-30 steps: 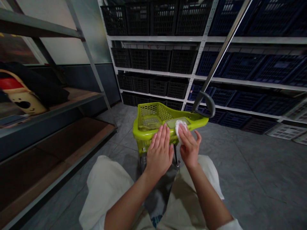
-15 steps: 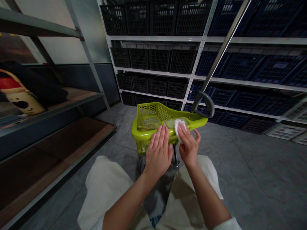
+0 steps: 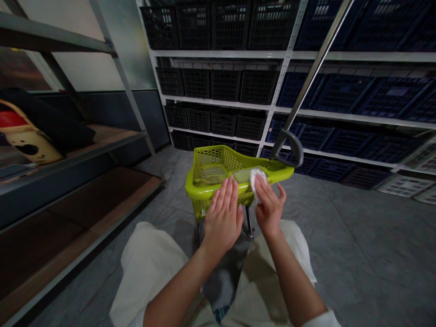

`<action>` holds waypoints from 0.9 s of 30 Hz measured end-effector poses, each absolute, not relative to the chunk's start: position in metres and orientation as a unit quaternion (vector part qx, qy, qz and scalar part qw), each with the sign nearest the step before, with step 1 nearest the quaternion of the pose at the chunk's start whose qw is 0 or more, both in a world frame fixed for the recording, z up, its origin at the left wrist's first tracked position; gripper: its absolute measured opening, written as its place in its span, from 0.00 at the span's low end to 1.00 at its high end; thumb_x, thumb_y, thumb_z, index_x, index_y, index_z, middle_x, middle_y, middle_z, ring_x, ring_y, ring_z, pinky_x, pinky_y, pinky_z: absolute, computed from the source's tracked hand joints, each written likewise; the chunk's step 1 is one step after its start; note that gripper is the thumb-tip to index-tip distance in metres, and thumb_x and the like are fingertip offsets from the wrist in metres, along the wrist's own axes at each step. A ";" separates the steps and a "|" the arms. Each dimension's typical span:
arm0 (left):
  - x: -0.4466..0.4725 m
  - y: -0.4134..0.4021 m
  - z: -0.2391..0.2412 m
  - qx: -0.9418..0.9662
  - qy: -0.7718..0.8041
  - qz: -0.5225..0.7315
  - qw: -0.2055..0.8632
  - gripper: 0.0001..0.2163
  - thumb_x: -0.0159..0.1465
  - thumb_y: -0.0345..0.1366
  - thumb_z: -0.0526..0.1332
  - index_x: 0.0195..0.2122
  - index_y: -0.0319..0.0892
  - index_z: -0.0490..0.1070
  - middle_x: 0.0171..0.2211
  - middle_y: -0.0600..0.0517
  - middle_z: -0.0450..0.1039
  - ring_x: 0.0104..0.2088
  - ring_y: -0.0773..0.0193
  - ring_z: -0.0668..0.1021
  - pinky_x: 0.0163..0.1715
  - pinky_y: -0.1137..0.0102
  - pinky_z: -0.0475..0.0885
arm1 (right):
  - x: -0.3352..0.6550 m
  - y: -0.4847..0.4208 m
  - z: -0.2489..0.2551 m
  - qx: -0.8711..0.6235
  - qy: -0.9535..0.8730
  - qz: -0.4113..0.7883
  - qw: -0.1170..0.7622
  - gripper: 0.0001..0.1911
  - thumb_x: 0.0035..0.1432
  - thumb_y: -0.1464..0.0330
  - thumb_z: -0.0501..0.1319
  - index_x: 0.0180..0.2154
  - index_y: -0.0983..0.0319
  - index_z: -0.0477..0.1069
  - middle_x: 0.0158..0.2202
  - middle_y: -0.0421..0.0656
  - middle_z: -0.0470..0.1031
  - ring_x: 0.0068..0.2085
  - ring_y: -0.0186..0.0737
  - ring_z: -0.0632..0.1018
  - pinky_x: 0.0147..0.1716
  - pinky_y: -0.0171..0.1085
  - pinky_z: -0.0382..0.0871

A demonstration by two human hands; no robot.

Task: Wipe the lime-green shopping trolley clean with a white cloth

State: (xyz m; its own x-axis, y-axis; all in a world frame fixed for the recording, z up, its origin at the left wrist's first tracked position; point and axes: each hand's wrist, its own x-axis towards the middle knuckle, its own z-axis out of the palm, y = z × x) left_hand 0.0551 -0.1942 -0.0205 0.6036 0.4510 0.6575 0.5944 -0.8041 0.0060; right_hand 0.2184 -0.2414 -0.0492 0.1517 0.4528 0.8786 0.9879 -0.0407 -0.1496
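Observation:
A lime-green plastic basket (image 3: 207, 170) stands on a small wheeled frame in front of my knees. My left hand (image 3: 223, 218) lies flat with fingers stretched out against the basket's near rim. My right hand (image 3: 270, 204) presses a small white wad of cloth or tissue (image 3: 256, 178) against the pale panel on the basket's rim. A grey curved handle (image 3: 293, 147) on a metal pole (image 3: 315, 70) rises from the basket's right side.
White shelving (image 3: 282, 54) with black and blue crates fills the back wall. A metal rack (image 3: 102, 141) on the left holds a yellow-and-red helmet-like object (image 3: 23, 136) and dark cloth. Grey tiled floor (image 3: 368, 245) spreads to the right.
Both hands and the basket have shifted a little to the left in view. The right hand keeps the white wad on the rim, slightly further along.

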 end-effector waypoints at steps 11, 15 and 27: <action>0.059 -0.194 -0.023 -0.892 -0.292 -0.329 0.102 0.32 0.71 0.36 0.47 0.72 0.31 0.35 0.73 0.43 0.42 0.73 0.56 0.48 0.69 0.58 0.52 | 0.200 -0.243 -0.052 -0.595 -0.636 -0.322 0.372 0.36 0.58 0.79 0.51 0.66 0.54 0.59 0.64 0.45 0.68 0.67 0.40 0.66 0.66 0.48 0.51; 0.059 -0.195 -0.021 -0.890 -0.291 -0.338 0.095 0.32 0.72 0.37 0.46 0.72 0.33 0.31 0.73 0.44 0.43 0.72 0.56 0.51 0.69 0.58 0.52 | 0.236 -0.238 -0.064 -0.633 -0.526 -0.363 0.437 0.40 0.52 0.82 0.47 0.65 0.53 0.62 0.63 0.46 0.71 0.64 0.41 0.71 0.65 0.52 0.53; 0.057 -0.195 -0.023 -0.892 -0.293 -0.329 0.105 0.30 0.72 0.36 0.47 0.72 0.30 0.40 0.73 0.43 0.43 0.73 0.56 0.49 0.70 0.59 0.50 | 0.205 -0.238 -0.052 -0.577 -0.634 -0.334 0.392 0.36 0.58 0.80 0.50 0.65 0.53 0.60 0.63 0.44 0.70 0.67 0.39 0.67 0.68 0.48 0.48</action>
State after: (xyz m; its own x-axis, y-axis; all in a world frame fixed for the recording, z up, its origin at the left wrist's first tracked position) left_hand 0.0574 -0.1950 -0.0227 0.6118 0.4540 0.6477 0.5919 -0.8060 0.0059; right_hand 0.2048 -0.2384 -0.0522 -0.0266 0.4686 0.8830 0.9934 0.1110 -0.0290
